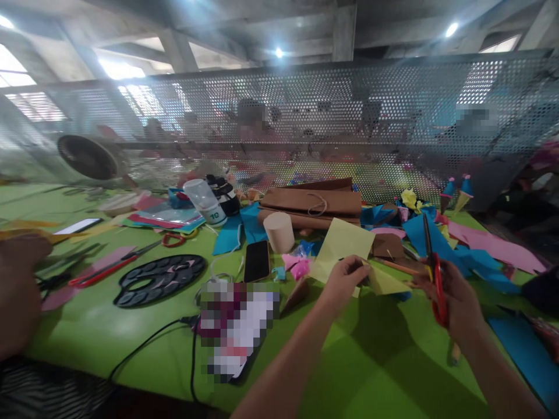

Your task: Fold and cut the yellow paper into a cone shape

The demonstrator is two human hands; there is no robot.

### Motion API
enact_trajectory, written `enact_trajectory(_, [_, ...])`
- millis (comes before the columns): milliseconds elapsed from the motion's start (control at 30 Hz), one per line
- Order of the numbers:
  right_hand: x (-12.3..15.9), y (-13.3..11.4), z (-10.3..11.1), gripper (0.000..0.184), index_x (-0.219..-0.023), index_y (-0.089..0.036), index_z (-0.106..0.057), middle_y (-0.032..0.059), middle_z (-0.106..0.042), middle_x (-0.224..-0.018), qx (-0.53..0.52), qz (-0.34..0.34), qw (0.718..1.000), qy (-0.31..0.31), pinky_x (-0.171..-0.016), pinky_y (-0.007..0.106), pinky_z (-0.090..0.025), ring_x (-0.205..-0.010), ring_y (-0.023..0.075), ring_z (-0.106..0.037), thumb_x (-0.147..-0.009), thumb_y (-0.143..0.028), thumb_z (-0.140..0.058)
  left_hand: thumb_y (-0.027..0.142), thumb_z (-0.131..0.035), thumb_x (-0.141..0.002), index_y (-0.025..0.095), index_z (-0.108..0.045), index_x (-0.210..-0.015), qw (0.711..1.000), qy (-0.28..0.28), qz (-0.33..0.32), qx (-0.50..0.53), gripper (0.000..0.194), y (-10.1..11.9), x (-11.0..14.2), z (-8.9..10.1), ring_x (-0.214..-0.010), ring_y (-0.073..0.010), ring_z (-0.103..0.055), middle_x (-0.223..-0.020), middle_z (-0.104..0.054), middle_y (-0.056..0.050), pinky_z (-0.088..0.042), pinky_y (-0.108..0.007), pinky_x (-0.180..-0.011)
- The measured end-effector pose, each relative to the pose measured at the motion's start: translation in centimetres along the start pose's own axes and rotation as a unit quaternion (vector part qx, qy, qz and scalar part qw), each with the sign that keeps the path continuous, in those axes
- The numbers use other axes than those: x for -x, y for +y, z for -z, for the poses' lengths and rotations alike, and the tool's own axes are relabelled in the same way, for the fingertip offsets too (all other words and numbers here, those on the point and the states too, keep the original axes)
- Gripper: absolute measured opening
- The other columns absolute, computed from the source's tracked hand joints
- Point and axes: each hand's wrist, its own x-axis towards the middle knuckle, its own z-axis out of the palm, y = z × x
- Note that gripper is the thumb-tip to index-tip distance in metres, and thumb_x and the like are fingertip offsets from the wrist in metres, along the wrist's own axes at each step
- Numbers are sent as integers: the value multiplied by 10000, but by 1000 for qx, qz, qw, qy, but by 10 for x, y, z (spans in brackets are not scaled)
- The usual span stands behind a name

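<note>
My left hand (343, 282) is closed, its thumb and fingertips pinching a small piece of yellow paper (388, 280). Behind that hand stands a larger yellow sheet (340, 244), its lower part partly covered by my fingers. In my right hand (456, 291) is a pair of scissors (439, 291) with red handles, its dark blades pointing up and away from the paper. My right fingertips are close to the right end of the yellow piece; whether they touch it I cannot tell. A brown paper piece (388, 247) lies just beyond.
A black palette (161, 279), a dark phone (257, 261), a lit phone (251, 331) with a cable, and a beige roll (279, 233) lie to the left. Folded brown paper (310, 203) and blue paper (419, 233) lie behind. Another person's hand (21, 285) is at far left.
</note>
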Motion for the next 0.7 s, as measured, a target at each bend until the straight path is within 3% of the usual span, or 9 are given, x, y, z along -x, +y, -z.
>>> enact_trajectory(167, [-26,29,21,529,-1345,-280,-622,69,-770,-1027,173,4,985,25,-728,371,-523,-975,327,-724,-844,-443,-670,513,-799,-755,176,-613,-815,999,17,24,28,389,4,2,3,-579,-99,-588,-674,-590,28,-396,-219,-564])
enact_trajectory(400, [-32,48,5,559,-1437,-229,-598,142,-757,-1238,300,35,953,-17,-831,409,-507,-1084,342,-695,-902,-384,-557,517,-819,-728,186,-582,-872,993,5,67,97,431,3,6,-1,-550,-124,-665,-685,-638,31,-428,-213,-520])
enact_trajectory(567, [-32,46,-1,552,-1445,-267,-620,144,-786,-1068,362,43,931,-29,-733,408,-476,-912,337,-709,-900,-322,-549,469,-795,-736,181,-581,-894,990,-2,72,121,391,3,7,-2,-580,-140,-707,-784,-679,9,-457,-218,-520])
enact_trajectory(700, [-27,39,4,462,-1326,-315,-705,106,-781,-868,373,26,927,-15,-650,383,-457,-748,305,-698,-881,-392,-609,435,-772,-728,176,-600,-931,989,-6,70,130,371,2,7,-2,-631,-165,-732,-776,-682,3,-504,-236,-570])
